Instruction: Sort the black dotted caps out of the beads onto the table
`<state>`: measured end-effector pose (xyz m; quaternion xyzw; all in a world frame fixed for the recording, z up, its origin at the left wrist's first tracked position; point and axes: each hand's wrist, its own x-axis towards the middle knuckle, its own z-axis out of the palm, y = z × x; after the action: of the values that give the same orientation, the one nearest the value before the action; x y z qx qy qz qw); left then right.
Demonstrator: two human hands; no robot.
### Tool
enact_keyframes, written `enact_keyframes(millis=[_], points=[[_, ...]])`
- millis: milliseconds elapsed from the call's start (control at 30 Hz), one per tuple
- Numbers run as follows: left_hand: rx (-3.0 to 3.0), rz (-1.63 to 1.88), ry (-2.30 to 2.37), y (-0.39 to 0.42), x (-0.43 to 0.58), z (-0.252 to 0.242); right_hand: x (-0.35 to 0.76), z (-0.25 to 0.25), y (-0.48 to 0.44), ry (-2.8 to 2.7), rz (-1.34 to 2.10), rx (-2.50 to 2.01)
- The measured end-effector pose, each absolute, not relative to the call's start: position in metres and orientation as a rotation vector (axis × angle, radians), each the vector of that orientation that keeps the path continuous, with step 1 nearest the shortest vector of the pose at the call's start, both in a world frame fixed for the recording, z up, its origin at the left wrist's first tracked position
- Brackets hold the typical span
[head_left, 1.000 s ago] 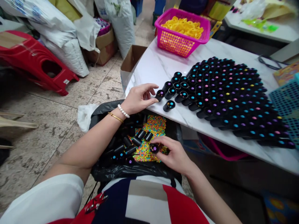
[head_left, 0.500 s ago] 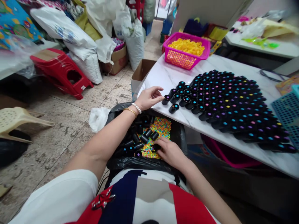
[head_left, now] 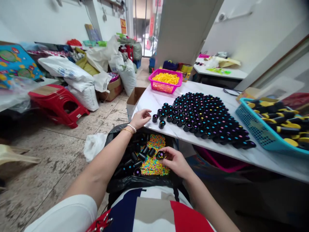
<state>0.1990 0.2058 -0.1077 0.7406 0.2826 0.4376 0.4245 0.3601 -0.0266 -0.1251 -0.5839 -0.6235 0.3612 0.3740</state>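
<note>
My right hand [head_left: 175,160] pinches a small black cup [head_left: 160,155] above a bed of colourful beads [head_left: 155,166]. The beads lie in a container lined with a black plastic bag [head_left: 120,183] at my lap. Several loose black cylinders [head_left: 142,156] lie on the beads' left side. Over the table's near-left corner is my left hand [head_left: 140,118], its fingers apart and nothing in them. Just right of its fingertips stands a black cup [head_left: 154,118]. Many more upright black cups [head_left: 202,112] with coloured dots inside stand packed together on the white marbled table [head_left: 145,102].
A pink basket [head_left: 165,87] of yellow pieces stands at the table's far left. On the right, a blue basket [head_left: 256,124] holds black and yellow parts. A cardboard box [head_left: 135,98] adjoins the table. A red stool [head_left: 58,104] and white sacks [head_left: 84,93] are on the left.
My right hand has lifted a black cup from the beads, its open end now showing. My left hand has drawn slightly away from the nearest standing cup. The view has tilted up and turned right.
</note>
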Motion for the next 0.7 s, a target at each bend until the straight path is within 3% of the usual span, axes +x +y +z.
enact_keyframes(millis=[433,700], points=[[1.924,1.027,0.730,0.203,0.197,-0.105,0.361,-0.117,-0.040,-1.656,0.810,-1.579],[2.296,0.882,0.874,0.192,0.198,-0.100,0.366,-0.080,0.009,-1.500,0.215,-1.755]])
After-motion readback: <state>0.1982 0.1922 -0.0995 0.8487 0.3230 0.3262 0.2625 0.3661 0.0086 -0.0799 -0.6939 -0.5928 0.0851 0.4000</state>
